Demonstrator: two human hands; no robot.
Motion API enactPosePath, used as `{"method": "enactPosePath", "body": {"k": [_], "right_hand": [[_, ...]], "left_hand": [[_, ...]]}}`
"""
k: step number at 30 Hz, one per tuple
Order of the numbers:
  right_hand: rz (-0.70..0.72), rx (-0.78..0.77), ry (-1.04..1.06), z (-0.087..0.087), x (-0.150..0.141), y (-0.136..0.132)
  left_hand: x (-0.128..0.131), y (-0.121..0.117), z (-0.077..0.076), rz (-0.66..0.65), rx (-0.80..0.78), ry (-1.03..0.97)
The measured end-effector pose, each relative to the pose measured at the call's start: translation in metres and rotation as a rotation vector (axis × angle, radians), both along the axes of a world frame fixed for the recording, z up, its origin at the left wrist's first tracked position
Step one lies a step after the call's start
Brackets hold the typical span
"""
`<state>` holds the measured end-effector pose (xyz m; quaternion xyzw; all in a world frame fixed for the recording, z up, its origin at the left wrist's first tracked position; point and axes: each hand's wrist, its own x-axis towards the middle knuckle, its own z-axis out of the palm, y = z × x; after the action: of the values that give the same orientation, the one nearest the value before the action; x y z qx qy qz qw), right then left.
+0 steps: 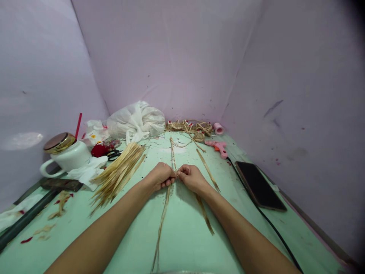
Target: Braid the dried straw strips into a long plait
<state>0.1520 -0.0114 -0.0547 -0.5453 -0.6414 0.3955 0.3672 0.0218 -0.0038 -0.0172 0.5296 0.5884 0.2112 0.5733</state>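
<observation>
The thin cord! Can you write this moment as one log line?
left hand: pinching thin cord; right hand: pinching thin cord; straw bundle: left of cord; pink glue gun: right of cord

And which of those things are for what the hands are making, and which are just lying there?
Seems part of the job:
thin cord, pinched by the left hand and right hand
straw-coloured bundle, probably spare material
loose strip, probably the same

Seems just lying about:
phone
white mug
hammer
plastic bag
pink glue gun, untouched; perhaps for another step
</observation>
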Motion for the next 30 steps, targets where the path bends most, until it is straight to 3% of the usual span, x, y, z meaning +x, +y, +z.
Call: {"method": "enactPosePath", "body": {"k": [6,10,15,19,22,25,27,30], "right_hand": [[-0.034,0.05,-0.239,0.024,0.007,-0.012],[-0.114,0.054,-0.42,0.041,0.004,-0.025],[-0.032,0.217,-0.626,0.041,-0.009,-0.039],[0.031,0.294,-0.666,0.039,-0.009,-0.042],[0.022,0.213,-0.522,0.042,0.002,-0.034],[-0.161,0.094,-0.179,0.044,0.015,-0.021],[-0.237,-0.074,0.089,0.044,0.016,-0.015],[-0.117,-0.397,0.345,0.043,0.007,-0.016]], "left_hand": [[0.009,-0.008,0.0,0.04,0.12,-0.022],[0.012,-0.01,0.002,0.067,0.109,0.016],[0.008,-0.005,-0.003,0.084,-0.016,-0.043],[0.003,-0.001,-0.006,0.029,0.021,-0.074],[-0.001,0.001,-0.005,-0.022,0.074,-0.081],[-0.005,0.004,-0.005,-0.089,0.069,-0.119],[-0.007,0.005,-0.004,-0.107,0.061,-0.126],[-0.006,0.004,-0.004,-0.104,0.067,-0.13]]}}
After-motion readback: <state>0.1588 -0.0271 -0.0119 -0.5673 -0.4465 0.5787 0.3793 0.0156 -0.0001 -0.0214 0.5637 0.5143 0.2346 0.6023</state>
